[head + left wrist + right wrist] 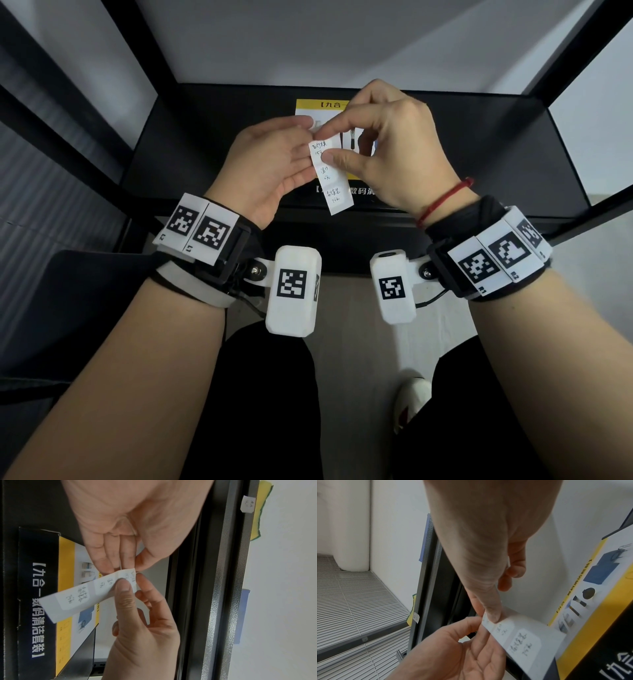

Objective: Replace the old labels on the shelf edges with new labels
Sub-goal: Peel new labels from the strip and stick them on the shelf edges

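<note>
Step in hand: as the strip of new labels (331,174) is held in the air between both hands, the topmost sticker appears to be in the course of being peeled from its backing; this is a judgement, for no lifted corner shows plainly.
Label strip: white backing with three handwritten stickers; upper end between the fingertips, lower end hanging free toward the wrists, over the black and yellow box (320,104) on the shelf (191,144).
Left hand (270,161): palm turned inward, fingers nearly straight behind the strip's upper end, thumb closing onto that end; grasping the strip.
Right hand (387,144): back upward, thumb (122,588) pressed on the face of the top sticker, forefinger at its upper edge, other fingers curled; pinching the strip.
Old label (247,503): a small white tag on the shelf edge, beyond the fingertips and well apart from them, beside a yellow sponge (259,513).
Next move: probably lifting the sticker cleanly without creasing, the left hand keeping the backing taut.
</note>
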### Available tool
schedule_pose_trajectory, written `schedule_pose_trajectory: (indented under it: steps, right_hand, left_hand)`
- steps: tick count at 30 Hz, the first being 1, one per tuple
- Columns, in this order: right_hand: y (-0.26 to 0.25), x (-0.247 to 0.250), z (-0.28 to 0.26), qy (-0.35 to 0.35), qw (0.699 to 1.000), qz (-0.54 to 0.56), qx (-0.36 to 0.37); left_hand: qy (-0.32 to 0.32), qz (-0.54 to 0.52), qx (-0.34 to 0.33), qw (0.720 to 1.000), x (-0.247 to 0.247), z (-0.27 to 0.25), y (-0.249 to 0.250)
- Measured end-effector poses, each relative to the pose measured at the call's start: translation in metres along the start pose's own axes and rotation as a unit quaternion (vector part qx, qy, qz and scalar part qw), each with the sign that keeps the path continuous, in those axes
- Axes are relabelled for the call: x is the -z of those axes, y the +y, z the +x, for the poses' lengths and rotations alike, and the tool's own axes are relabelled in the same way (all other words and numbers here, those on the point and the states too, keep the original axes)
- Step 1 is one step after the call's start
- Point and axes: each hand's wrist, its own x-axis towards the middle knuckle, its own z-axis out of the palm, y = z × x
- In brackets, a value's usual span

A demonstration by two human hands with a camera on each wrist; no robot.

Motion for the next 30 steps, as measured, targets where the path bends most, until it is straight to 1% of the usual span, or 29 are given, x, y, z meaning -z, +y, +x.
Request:
schedule_pose_trajectory:
  steps: [9, 14, 18, 24, 30]
  right_hand:
    - [-0.003, 0.004, -0.002, 0.005, 0.999, 0.023, 0.021]
    - [-0.005, 0.007, -0.005, -0.026, 1.0, 0.0, 0.012]
    - [-0.01, 0.016, -0.005, -0.03, 1.0, -0.004, -0.006]
    - [-0.007, 0.025, -0.004, 0.0, 0.999, 0.046, -0.026]
    - [0.0, 0.035, -0.004, 0.026, 0.995, 0.078, -0.049]
  left_hand:
    - [-0.012, 0.023, -0.02, 0.999, 0.002, 0.0, 0.0]
    - [-0.013, 0.052, -0.043, 0.998, -0.002, -0.002, -0.002]
    - [-0.004, 0.081, -0.073, 0.994, -0.006, -0.001, -0.002]
    - [-0.004, 0.145, -0.105, 0.984, -0.006, 0.006, 0.0]
    - [-0.023, 0.203, -0.161, 0.966, -0.014, 0.0, 0.009]
